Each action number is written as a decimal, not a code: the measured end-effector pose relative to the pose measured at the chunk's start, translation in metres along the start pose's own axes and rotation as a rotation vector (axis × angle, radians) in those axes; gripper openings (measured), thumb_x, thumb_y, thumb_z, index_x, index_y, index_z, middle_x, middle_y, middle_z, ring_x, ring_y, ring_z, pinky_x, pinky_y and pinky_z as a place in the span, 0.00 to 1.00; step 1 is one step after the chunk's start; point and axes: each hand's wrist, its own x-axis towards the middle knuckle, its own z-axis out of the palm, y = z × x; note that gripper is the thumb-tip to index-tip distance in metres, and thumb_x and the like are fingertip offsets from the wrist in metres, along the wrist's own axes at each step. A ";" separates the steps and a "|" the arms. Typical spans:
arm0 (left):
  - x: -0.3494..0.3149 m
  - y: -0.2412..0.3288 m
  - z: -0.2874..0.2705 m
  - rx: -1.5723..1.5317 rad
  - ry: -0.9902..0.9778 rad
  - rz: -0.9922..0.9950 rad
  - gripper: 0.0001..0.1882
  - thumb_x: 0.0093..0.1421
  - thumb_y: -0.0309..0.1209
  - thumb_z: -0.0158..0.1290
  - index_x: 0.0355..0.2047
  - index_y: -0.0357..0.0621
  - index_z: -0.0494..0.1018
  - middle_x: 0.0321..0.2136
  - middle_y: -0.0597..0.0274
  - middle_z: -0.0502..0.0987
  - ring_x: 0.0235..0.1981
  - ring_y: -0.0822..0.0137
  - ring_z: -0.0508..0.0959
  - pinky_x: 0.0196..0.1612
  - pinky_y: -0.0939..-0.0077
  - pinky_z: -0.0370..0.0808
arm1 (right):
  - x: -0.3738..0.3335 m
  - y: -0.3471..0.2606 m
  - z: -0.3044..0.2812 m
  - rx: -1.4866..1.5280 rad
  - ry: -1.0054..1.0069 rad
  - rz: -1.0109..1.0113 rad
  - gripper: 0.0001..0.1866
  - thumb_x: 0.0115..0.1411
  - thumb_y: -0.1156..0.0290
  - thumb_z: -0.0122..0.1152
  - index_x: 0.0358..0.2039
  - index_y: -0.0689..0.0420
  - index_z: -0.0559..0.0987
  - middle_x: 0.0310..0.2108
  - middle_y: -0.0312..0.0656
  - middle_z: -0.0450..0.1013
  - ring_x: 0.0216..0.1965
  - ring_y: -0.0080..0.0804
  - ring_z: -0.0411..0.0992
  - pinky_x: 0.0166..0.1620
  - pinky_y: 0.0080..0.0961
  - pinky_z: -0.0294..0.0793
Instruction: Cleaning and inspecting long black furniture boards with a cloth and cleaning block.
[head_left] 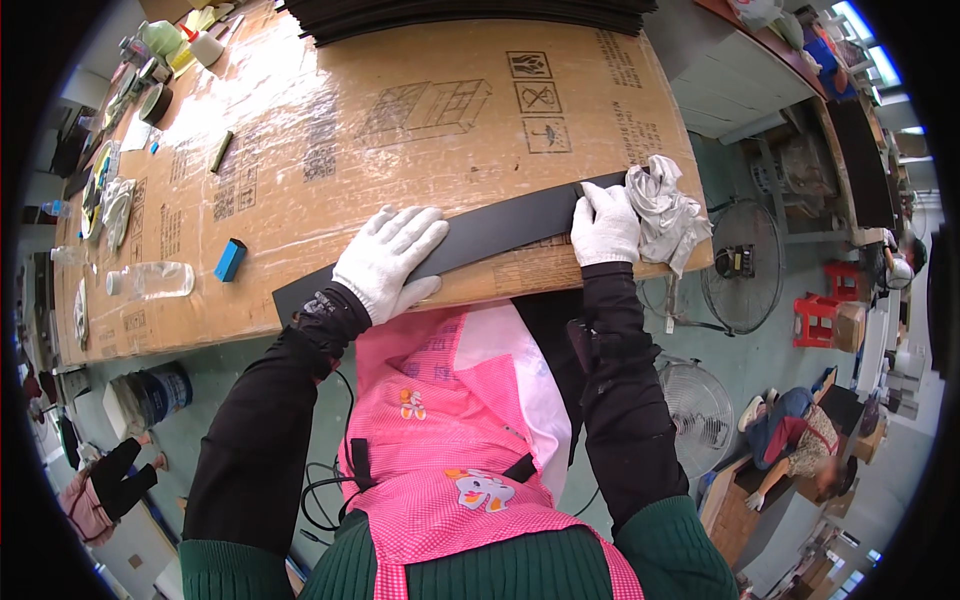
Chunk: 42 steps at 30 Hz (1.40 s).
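Your left hand (pixel 388 262), in a white knit glove, lies flat and open on the long black flat strip (pixel 480 238), fingers spread and pressing on its left half; it grasps nothing. Your right hand (pixel 606 224), also in a white knit glove, rests on the right end of the same strip with its fingers curled down over it; whether they pinch the strip or only press on it cannot be told. The strip lies slantwise along the near edge of the brown cardboard sheet covering the worktable (pixel 400 120), its left end lower and nearer to you, its right end higher. A crumpled grey-white cloth (pixel 668 210) lies just beside your right hand, touching it at the table's right corner. On the cardboard to the left of your left hand, well apart from the strip, a small blue block (pixel 230 260) stands, and a clear plastic bottle (pixel 152 280) lies on its side farther left. A stack of black sheets (pixel 470 15) sits at the far edge of the table.
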 end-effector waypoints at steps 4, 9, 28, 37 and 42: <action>0.000 -0.001 0.001 0.010 0.006 0.014 0.38 0.55 0.40 0.62 0.63 0.40 0.63 0.64 0.47 0.65 0.66 0.47 0.64 0.69 0.48 0.57 | -0.003 -0.005 0.003 0.100 0.005 -0.058 0.10 0.57 0.69 0.63 0.40 0.52 0.83 0.35 0.44 0.73 0.38 0.47 0.75 0.41 0.40 0.76; 0.000 -0.002 0.002 0.013 0.014 0.019 0.38 0.55 0.40 0.61 0.63 0.39 0.63 0.64 0.48 0.65 0.66 0.47 0.64 0.69 0.48 0.57 | 0.007 0.004 0.002 0.014 0.033 -0.052 0.10 0.56 0.70 0.63 0.39 0.52 0.83 0.35 0.44 0.73 0.38 0.46 0.75 0.41 0.39 0.75; -0.003 -0.003 0.003 0.029 0.013 0.018 0.38 0.56 0.41 0.61 0.64 0.40 0.63 0.64 0.49 0.65 0.66 0.49 0.64 0.69 0.48 0.57 | 0.012 -0.013 0.000 0.022 -0.072 -0.073 0.11 0.55 0.69 0.62 0.39 0.55 0.84 0.35 0.48 0.75 0.39 0.48 0.76 0.44 0.40 0.76; -0.003 -0.004 0.003 0.039 0.000 0.021 0.38 0.56 0.41 0.60 0.64 0.40 0.63 0.65 0.48 0.64 0.66 0.49 0.64 0.69 0.49 0.57 | 0.028 0.020 -0.006 -0.075 0.100 0.019 0.12 0.54 0.69 0.64 0.39 0.56 0.86 0.41 0.50 0.77 0.48 0.46 0.74 0.53 0.37 0.73; -0.001 -0.003 0.004 0.039 -0.010 0.025 0.37 0.58 0.43 0.59 0.64 0.40 0.62 0.65 0.48 0.64 0.66 0.50 0.64 0.69 0.49 0.56 | 0.008 0.003 0.007 -0.124 0.122 -0.158 0.09 0.56 0.70 0.61 0.38 0.52 0.80 0.34 0.44 0.70 0.37 0.45 0.73 0.39 0.41 0.76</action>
